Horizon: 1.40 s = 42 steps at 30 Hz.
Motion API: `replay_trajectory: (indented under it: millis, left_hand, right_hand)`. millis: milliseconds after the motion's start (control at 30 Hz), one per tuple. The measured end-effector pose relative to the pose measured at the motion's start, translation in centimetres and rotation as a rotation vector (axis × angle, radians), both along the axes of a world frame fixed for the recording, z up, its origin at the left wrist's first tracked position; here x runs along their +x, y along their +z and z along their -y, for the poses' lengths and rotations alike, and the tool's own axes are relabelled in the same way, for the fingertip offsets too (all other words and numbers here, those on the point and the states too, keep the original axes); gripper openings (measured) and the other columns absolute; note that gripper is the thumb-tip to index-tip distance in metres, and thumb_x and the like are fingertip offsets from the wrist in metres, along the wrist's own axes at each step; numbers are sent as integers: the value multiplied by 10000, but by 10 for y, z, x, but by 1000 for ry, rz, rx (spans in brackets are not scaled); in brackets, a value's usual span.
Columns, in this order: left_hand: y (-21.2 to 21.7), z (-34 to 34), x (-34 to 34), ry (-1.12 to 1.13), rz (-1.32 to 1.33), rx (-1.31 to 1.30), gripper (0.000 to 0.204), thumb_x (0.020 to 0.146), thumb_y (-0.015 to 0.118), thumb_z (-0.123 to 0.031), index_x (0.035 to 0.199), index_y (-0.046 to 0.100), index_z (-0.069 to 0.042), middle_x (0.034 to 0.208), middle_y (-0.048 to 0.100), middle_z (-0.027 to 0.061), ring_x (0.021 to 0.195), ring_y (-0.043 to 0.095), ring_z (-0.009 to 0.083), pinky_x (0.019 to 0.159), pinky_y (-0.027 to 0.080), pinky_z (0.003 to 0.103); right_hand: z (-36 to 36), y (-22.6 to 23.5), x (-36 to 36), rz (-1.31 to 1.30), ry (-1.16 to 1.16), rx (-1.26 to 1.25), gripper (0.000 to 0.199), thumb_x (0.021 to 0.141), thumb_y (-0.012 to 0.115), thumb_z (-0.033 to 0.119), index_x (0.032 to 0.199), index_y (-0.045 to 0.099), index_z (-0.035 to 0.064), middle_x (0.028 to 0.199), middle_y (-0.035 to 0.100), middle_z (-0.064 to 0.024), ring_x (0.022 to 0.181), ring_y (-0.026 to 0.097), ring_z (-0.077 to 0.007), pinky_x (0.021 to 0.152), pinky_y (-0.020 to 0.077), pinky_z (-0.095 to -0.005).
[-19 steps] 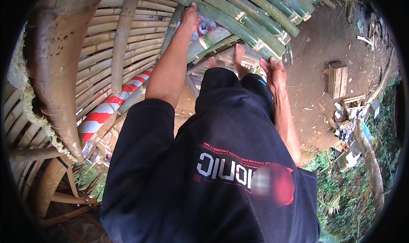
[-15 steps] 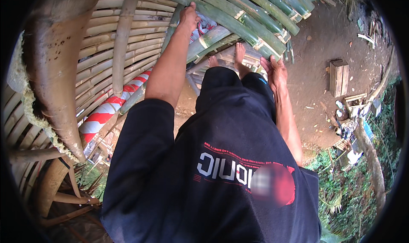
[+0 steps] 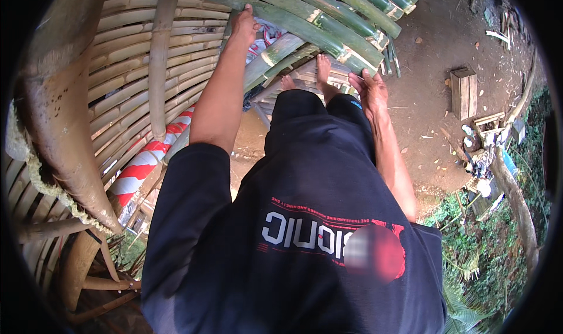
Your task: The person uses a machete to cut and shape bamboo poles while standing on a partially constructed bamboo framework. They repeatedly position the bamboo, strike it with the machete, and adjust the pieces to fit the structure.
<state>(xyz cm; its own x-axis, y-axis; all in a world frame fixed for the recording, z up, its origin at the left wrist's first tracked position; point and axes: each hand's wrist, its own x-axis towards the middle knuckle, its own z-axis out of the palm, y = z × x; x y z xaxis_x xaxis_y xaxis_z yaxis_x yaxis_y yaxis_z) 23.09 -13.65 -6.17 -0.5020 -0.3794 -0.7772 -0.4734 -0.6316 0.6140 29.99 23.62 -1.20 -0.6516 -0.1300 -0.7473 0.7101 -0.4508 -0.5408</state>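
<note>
A row of split green bamboo slats lies at the top of the head view. My left hand (image 3: 244, 24) is closed at the near edge of the closest bamboo slat (image 3: 287, 24), its fingertips on the green surface. At that slat's cut right end, my right hand (image 3: 370, 92) has bent fingers and its thumb against the edge; part of the grip is hidden. Beneath the slats runs a thicker bamboo pole (image 3: 272, 57), with a red-and-white cloth (image 3: 265, 35) beside my left hand.
On the left stand a wall of bamboo strips (image 3: 120, 70), a thick brown bamboo post (image 3: 64, 99) and a red-and-white wrapped pole (image 3: 141, 167). My bare feet (image 3: 323, 69) rest on slats below. A wooden box (image 3: 463, 94) sits on the dirt ground at right, above piled items (image 3: 484, 158).
The whole view has shifted slightly, so slats, hands and wall appear a little farther left and up. Both hands keep their places at the same slat.
</note>
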Motion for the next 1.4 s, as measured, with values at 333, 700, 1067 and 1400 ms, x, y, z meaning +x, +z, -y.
replay_trajectory:
  millis: [333,700,1067,1400]
  left_hand:
    - [6,-5,-4,2,35,-29,279,978,589,-286,799,455,-118,704,315,-19,602,277,117,518,293,276]
    - [-9,3,-3,-59,38,-33,291,992,555,-342,806,469,-136,691,327,-17,578,270,116,517,275,275]
    - [28,-21,64,257,-96,78,73,957,468,-89,952,504,-26,790,494,51,680,520,191,696,540,360]
    - [142,-163,158,-23,-381,395,442,978,456,-73,1393,322,2,1386,465,275,1283,493,347,1105,396,417]
  right_hand:
    - [-1,1,0,1,9,-1,264,955,602,125,1187,551,11,986,662,-118,855,699,-238,770,607,-319]
    - [-2,6,-3,4,111,106,264,969,589,162,1206,564,50,1023,641,-80,835,694,-217,694,590,-300]
    - [-32,21,2,-81,232,424,587,944,621,364,1324,436,-44,1145,584,-161,988,647,-255,767,555,-337]
    - [31,105,28,-476,831,386,210,968,564,187,1021,620,-8,857,659,-72,772,615,-147,694,496,-290]
